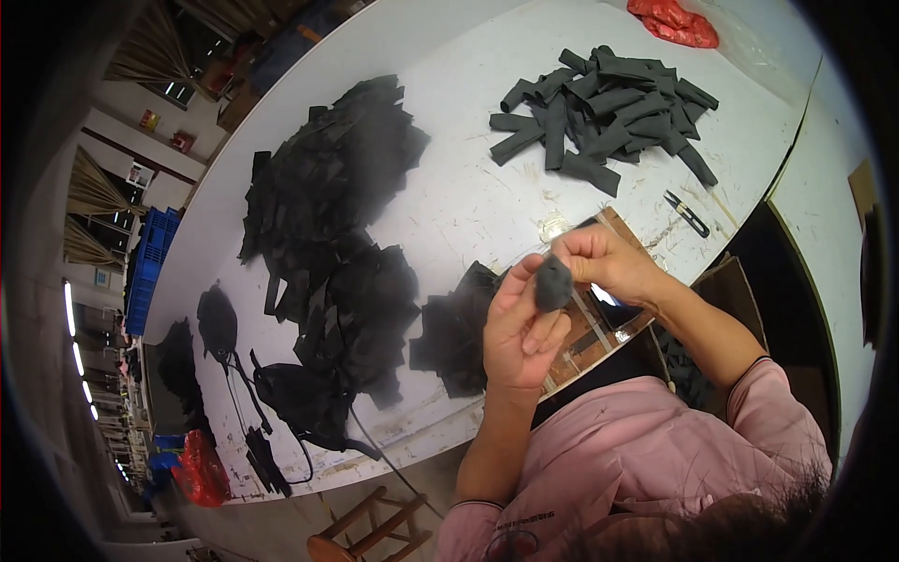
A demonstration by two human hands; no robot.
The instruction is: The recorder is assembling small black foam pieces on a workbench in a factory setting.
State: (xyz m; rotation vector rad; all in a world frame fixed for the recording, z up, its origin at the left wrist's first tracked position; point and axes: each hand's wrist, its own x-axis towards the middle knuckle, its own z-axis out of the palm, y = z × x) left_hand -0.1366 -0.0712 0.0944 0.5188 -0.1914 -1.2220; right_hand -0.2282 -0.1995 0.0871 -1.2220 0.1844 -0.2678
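Note:
A small dark grey fabric piece (553, 284) is held up in front of me between both hands. My left hand (521, 318) is closed around its lower left side. With pinched fingers, my right hand (599, 262) grips its upper edge. Just left of my left hand lies a small stack of black fabric pieces (449, 337). Beneath my hands is a brown wooden board (585, 342), partly hidden by them. Thread snips (687, 214) with a dark handle rest on the table to the right.
A heap of dark fabric strips (609, 117) lies at the far right of the white table (459, 197). Large piles of black fabric pieces (337, 178) cover its left part. Red plastic bags (672, 21) sit at the edges. A wooden stool (365, 534) stands below.

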